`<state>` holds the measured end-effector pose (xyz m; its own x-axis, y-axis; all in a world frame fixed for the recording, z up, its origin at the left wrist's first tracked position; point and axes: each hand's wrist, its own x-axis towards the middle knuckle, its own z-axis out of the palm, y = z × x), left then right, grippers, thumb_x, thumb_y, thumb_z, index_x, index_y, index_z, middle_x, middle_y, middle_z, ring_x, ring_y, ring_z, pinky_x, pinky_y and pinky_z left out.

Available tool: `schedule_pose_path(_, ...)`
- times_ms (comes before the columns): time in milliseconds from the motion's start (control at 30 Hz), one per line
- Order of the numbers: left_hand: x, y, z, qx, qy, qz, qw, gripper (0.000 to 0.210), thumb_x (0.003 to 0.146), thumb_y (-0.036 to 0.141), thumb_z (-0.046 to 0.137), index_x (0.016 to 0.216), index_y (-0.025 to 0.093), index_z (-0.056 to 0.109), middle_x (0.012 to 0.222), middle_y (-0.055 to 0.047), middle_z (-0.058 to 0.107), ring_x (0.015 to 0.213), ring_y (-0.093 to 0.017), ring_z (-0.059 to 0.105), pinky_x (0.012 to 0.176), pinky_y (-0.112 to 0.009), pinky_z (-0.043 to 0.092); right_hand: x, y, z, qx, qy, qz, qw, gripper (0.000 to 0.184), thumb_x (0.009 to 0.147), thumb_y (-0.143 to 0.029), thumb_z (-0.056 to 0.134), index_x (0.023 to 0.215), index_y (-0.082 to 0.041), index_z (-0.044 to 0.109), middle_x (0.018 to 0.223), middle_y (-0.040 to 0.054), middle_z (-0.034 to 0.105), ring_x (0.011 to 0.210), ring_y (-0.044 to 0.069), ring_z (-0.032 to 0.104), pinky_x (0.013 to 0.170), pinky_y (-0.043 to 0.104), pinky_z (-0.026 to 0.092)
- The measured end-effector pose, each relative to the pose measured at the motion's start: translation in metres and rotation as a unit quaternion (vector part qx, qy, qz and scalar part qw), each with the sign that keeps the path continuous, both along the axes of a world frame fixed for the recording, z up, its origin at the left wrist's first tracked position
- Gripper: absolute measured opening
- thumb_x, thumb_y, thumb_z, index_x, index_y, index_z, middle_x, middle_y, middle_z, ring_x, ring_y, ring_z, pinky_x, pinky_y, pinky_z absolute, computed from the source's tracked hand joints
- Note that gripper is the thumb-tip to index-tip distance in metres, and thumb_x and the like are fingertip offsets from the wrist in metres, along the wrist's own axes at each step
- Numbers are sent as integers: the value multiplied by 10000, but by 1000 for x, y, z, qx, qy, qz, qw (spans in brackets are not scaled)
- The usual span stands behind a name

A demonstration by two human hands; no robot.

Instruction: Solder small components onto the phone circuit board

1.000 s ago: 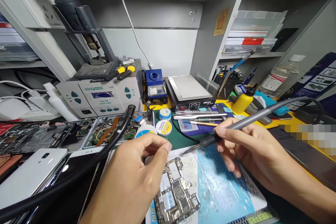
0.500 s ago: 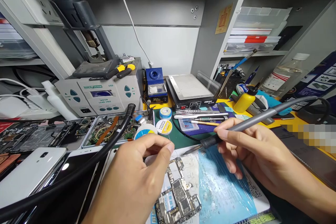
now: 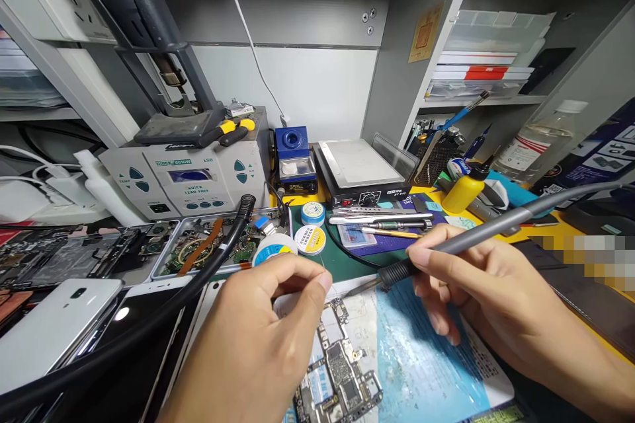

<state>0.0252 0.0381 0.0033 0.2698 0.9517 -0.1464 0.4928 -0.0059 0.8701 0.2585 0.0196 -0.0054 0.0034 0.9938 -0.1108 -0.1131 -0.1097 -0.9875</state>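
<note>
My left hand (image 3: 262, 327) is closed, thumb and forefinger pinching a thin solder wire (image 3: 334, 289) whose short end reaches toward the iron's tip. In my right hand (image 3: 481, 281) is a grey soldering iron (image 3: 489, 225), held like a pen and pointing left. Its tip is close to the wire end; I cannot tell whether they touch. Just below the tip lies a phone circuit board (image 3: 342, 370), its left part hidden behind my left hand. Under the board is a white and blue sheet (image 3: 421, 357).
Round tins (image 3: 310, 239) and a white spool (image 3: 274, 248) stand behind my left hand. A black hose (image 3: 163, 317) crosses the phones at left. Further back are a hot-air station (image 3: 193, 175), a hot plate (image 3: 354, 165) and a yellow bottle (image 3: 464, 192). Tweezers (image 3: 377, 219) lie mid-table.
My left hand has shifted very slightly to the right with the wire. The soldering iron's rear and cord have tilted a little, while its tip stays near the wire.
</note>
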Motion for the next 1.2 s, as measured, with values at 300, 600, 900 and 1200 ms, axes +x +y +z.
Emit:
schedule_pose_path(300, 2, 3, -1, 6, 4, -2, 1000, 310, 901, 513, 514, 910, 245, 670, 864, -44, 755, 898, -248, 715, 388, -213, 305, 1, -1, 4, -20, 23, -12, 999, 144, 737, -281, 793, 766, -226, 663, 559, -21, 661, 361, 150, 601, 294, 180, 453)
schedule_pose_path(600, 1, 3, 0, 5, 11, -7, 1000, 374, 903, 526, 506, 1023, 238, 713, 874, -54, 766, 877, -251, 718, 380, -218, 314, 2, -1, 3, -14, 24, 4, 1000, 86, 760, -243, 786, 786, -208, 711, 535, -34, 595, 417, 146, 601, 367, 201, 493)
schedule_pose_path(900, 1, 1, -2, 12, 13, -3, 1000, 349, 903, 514, 519, 1033, 260, 719, 885, -32, 774, 866, -238, 725, 396, -213, 355, 3, -1, 2, -12, -25, 8, 1000, 153, 776, -342, 791, 813, -202, 741, 529, 6, 653, 460, 160, 595, 422, 227, 501)
schedule_pose_path(1200, 2, 2, -1, 18, 6, 4, 1000, 352, 895, 511, 532, 1034, 250, 725, 878, -40, 776, 862, -241, 725, 358, -207, 325, 4, -2, -1, -4, -36, 12, 999, 119, 782, -315, 783, 815, -209, 740, 524, 10, 673, 460, 163, 602, 433, 226, 508)
